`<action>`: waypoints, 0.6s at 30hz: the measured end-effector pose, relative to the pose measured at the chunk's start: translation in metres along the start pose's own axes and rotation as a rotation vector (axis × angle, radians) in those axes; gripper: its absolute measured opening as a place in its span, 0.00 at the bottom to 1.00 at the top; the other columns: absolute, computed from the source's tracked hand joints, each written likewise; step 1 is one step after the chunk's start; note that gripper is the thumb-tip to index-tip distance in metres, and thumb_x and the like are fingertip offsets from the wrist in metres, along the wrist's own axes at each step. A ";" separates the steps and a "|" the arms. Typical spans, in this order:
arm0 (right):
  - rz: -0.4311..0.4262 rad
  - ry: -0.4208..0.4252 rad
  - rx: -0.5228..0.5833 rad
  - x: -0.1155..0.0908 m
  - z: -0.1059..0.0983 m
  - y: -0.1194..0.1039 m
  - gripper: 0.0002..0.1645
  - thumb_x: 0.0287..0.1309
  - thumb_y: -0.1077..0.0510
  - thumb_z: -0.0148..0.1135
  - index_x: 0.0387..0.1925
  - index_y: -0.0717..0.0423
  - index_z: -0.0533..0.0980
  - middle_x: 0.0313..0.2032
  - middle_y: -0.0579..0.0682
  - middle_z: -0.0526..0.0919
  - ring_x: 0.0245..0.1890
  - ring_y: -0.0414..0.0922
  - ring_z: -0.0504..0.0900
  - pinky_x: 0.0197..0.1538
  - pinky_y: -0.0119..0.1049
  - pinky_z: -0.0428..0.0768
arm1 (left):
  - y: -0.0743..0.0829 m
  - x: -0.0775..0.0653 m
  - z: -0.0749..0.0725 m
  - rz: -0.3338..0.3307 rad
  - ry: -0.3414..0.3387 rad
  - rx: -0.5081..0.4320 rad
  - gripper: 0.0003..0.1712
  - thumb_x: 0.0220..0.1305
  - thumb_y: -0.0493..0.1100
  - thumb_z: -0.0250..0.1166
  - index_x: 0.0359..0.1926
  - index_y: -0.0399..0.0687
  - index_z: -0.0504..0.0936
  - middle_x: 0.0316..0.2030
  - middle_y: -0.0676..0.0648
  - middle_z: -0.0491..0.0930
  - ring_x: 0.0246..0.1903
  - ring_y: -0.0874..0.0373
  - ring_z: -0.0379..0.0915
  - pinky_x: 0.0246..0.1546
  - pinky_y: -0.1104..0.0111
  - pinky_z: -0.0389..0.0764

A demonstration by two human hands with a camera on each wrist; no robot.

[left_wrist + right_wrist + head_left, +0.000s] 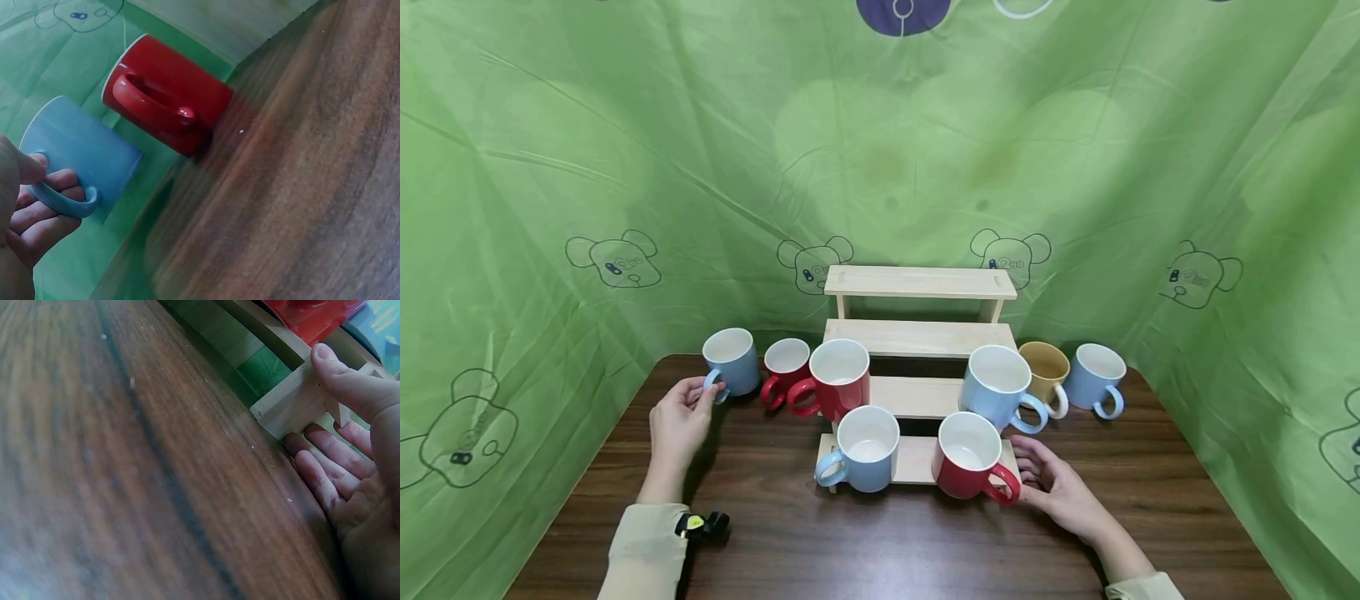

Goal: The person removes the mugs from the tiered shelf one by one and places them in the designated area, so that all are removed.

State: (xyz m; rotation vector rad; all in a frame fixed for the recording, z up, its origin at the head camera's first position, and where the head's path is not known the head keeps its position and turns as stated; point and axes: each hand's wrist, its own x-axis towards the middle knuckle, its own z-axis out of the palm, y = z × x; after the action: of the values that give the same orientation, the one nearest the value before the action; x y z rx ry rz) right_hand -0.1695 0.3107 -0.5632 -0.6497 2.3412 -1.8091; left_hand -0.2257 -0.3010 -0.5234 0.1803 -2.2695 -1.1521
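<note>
At the back left, my left hand (679, 423) pinches the handle of a light blue mug (739, 372) between thumb and fingers. The left wrist view shows this handle (87, 203) with the fingers passing behind it. A red mug (178, 84) stands just beside it. My right hand (1063, 490) is at the right end of a stepped wooden rack (917, 463), thumb by its front corner and loosely bent fingers along its side panel (294, 403). On the lowest step sit a blue mug (872, 467) and a red mug (958, 477); the step above bears another red mug (848, 392) and blue mug (988, 404).
Right of the rack stand a yellow mug (1045, 367) with a white handle and another blue mug (1090, 379). Two higher boards (919, 337) rise at the back of the rack. Green cloth (700, 208) closes off the table's back and sides.
</note>
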 end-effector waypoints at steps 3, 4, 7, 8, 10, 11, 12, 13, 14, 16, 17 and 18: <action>0.003 0.002 -0.001 0.000 0.000 0.000 0.41 0.68 0.70 0.71 0.76 0.71 0.64 0.63 0.69 0.81 0.58 0.39 0.85 0.59 0.29 0.83 | -0.002 -0.001 0.001 -0.010 -0.009 0.010 0.10 0.77 0.39 0.70 0.50 0.36 0.88 0.45 0.38 0.92 0.38 0.93 0.73 0.37 0.91 0.73; 0.007 0.001 0.000 0.000 0.000 -0.001 0.41 0.68 0.70 0.71 0.77 0.70 0.64 0.64 0.68 0.81 0.58 0.39 0.85 0.59 0.29 0.83 | -0.002 -0.001 0.001 -0.014 -0.011 0.014 0.10 0.77 0.39 0.70 0.51 0.36 0.88 0.46 0.39 0.92 0.38 0.93 0.73 0.38 0.91 0.73; 0.018 0.005 0.002 -0.001 0.000 -0.001 0.41 0.68 0.70 0.71 0.77 0.70 0.64 0.64 0.68 0.81 0.58 0.39 0.85 0.59 0.29 0.83 | -0.005 -0.001 0.002 -0.025 -0.014 0.019 0.10 0.77 0.39 0.70 0.50 0.36 0.88 0.46 0.39 0.92 0.38 0.94 0.73 0.38 0.92 0.72; 0.021 0.005 0.001 -0.001 0.000 -0.001 0.41 0.68 0.70 0.71 0.77 0.70 0.63 0.64 0.67 0.81 0.58 0.39 0.85 0.59 0.29 0.83 | -0.005 -0.001 0.003 -0.027 -0.014 0.021 0.10 0.77 0.40 0.70 0.50 0.36 0.88 0.46 0.39 0.92 0.37 0.94 0.73 0.39 0.92 0.72; 0.022 0.005 0.002 -0.001 0.000 -0.001 0.41 0.68 0.70 0.71 0.77 0.70 0.63 0.64 0.67 0.81 0.58 0.39 0.85 0.59 0.29 0.83 | -0.006 -0.001 0.003 -0.030 -0.015 0.021 0.10 0.77 0.40 0.70 0.50 0.36 0.88 0.46 0.38 0.92 0.37 0.94 0.73 0.39 0.92 0.72; 0.019 0.005 0.001 -0.001 0.000 -0.001 0.41 0.68 0.70 0.71 0.77 0.70 0.63 0.64 0.67 0.81 0.58 0.40 0.85 0.59 0.29 0.83 | -0.007 -0.001 0.003 -0.032 -0.016 0.022 0.11 0.77 0.40 0.70 0.51 0.36 0.88 0.46 0.38 0.92 0.37 0.94 0.73 0.39 0.92 0.72; 0.015 0.005 -0.002 -0.001 0.000 -0.001 0.41 0.68 0.70 0.71 0.77 0.70 0.63 0.64 0.68 0.81 0.58 0.40 0.85 0.59 0.29 0.83 | -0.008 -0.001 0.003 -0.033 -0.018 0.024 0.11 0.77 0.41 0.70 0.51 0.36 0.88 0.45 0.38 0.92 0.37 0.94 0.73 0.39 0.91 0.72; 0.012 0.005 -0.003 -0.001 0.000 0.000 0.41 0.68 0.70 0.71 0.77 0.70 0.63 0.64 0.68 0.81 0.58 0.40 0.85 0.58 0.29 0.84 | -0.009 -0.001 0.004 -0.033 -0.019 0.027 0.12 0.77 0.41 0.70 0.51 0.36 0.88 0.46 0.38 0.92 0.37 0.94 0.72 0.39 0.91 0.72; 0.009 0.002 -0.004 -0.001 -0.001 0.000 0.41 0.69 0.70 0.71 0.77 0.71 0.63 0.64 0.69 0.81 0.57 0.40 0.85 0.59 0.29 0.83 | -0.009 -0.001 0.004 -0.035 -0.019 0.031 0.12 0.77 0.41 0.70 0.51 0.36 0.88 0.45 0.39 0.92 0.37 0.93 0.72 0.39 0.91 0.72; 0.008 0.000 -0.008 0.000 -0.001 0.001 0.41 0.69 0.70 0.71 0.77 0.71 0.63 0.64 0.70 0.80 0.57 0.39 0.85 0.58 0.29 0.83 | -0.011 -0.002 0.005 -0.039 -0.021 0.038 0.12 0.77 0.42 0.70 0.51 0.36 0.88 0.45 0.40 0.92 0.37 0.93 0.72 0.39 0.90 0.72; 0.011 0.001 -0.011 0.000 -0.001 0.001 0.41 0.69 0.70 0.71 0.77 0.72 0.62 0.64 0.70 0.80 0.57 0.39 0.85 0.58 0.29 0.83 | -0.011 -0.002 0.005 -0.041 -0.022 0.040 0.12 0.77 0.42 0.70 0.52 0.37 0.88 0.45 0.40 0.93 0.38 0.94 0.72 0.39 0.89 0.72; 0.020 0.002 -0.013 0.000 -0.001 0.001 0.42 0.69 0.69 0.72 0.77 0.71 0.62 0.64 0.70 0.80 0.57 0.39 0.85 0.58 0.29 0.83 | -0.012 -0.002 0.005 -0.044 -0.023 0.040 0.12 0.77 0.42 0.70 0.52 0.37 0.88 0.45 0.41 0.93 0.38 0.94 0.72 0.39 0.89 0.72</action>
State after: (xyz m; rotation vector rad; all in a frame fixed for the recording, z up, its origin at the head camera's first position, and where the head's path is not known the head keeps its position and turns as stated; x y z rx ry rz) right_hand -0.1701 0.3114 -0.5637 -0.6243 2.3536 -1.7893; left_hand -0.2285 -0.3040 -0.5361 0.2343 -2.3200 -1.1373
